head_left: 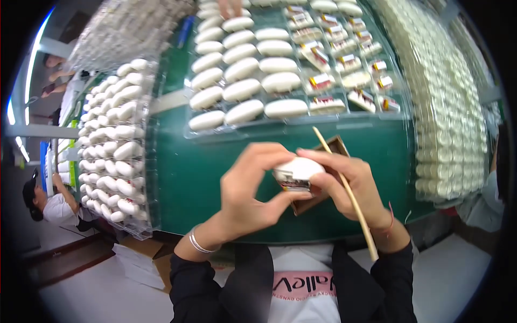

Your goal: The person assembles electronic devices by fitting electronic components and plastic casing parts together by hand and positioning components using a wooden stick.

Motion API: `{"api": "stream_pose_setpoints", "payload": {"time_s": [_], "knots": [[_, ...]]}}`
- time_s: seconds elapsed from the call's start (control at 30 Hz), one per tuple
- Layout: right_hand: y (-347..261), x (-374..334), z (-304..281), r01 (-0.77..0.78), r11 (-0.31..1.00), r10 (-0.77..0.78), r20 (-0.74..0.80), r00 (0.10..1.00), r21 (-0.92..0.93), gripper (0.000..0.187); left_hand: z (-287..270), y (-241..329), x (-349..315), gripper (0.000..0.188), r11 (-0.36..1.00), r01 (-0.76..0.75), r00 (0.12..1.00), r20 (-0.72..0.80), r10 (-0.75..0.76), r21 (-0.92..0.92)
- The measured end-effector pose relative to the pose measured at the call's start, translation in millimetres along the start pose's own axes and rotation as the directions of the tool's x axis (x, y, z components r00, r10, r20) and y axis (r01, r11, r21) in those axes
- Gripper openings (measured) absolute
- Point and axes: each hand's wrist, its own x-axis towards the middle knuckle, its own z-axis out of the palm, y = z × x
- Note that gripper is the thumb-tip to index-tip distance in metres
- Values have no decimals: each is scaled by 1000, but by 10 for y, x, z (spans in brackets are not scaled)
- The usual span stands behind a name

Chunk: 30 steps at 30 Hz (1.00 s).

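Note:
Both my hands hold a white oval plastic casing (299, 168) between thumbs and fingers, above the green table. The fingers of my left hand (245, 188) close round its left side. My right hand (350, 177) grips its right side and also keeps a thin wooden stick (355, 206) tucked across the fingers, slanting down toward my wrist. On the casing's near side, dark and coloured parts show in an opening. Under my hands lies a small brown open box (338, 143), mostly covered by them.
Ahead lies a clear plastic tray (237, 131) with white oval casings and, at right, open halves with red-and-yellow parts (323, 82). Stacked trays of casings (116, 145) rise at left, stacked clear trays (447, 118) at right. Another person's hand (230, 7) reaches in at the far edge.

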Motion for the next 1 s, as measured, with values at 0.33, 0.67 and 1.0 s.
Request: {"api": "stream_pose_setpoints", "payload": {"time_s": [0.33, 0.67, 1.0], "knots": [[-29, -83, 33, 98, 986, -104, -39, 994, -132, 31, -55, 87, -21, 51, 999, -32, 994, 108, 35, -37], [-104, 126, -101, 299, 578, -313, 132, 941, -759, 27, -244, 47, -41, 45, 996, 52, 989, -136, -61, -69], [-148, 23, 160, 246, 370, -203, 181, 962, -896, 24, -245, 18, -78, 49, 991, 22, 976, -210, -50, -133]]}}
